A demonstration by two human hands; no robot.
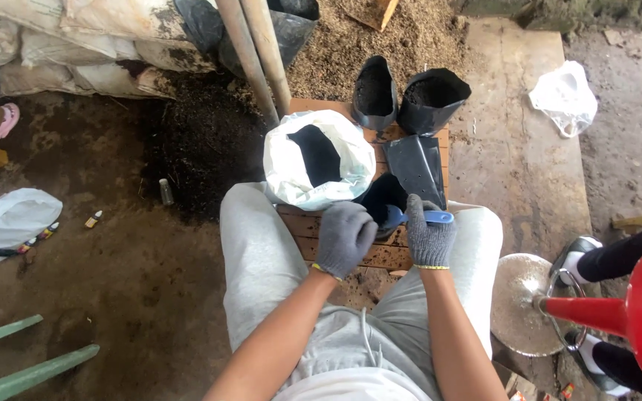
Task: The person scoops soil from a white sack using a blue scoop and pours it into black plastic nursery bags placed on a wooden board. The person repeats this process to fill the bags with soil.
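Item: your right hand [429, 236], grey-gloved, grips a blue plastic scoop [419, 217]. Your left hand [345, 236], closed loosely, touches a black plastic grow bag [384, 199]. Far left: white soil-filled sack [317, 157].

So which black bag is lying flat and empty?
The flat black bag lying on the wooden pallet, just beyond the right hand. The two filled black bags behind it stand upright.

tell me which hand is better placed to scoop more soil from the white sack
Right, probably. The right hand already grips the blue scoop, close to the white sack of dark soil. The left hand holds the small black bag and has no tool.
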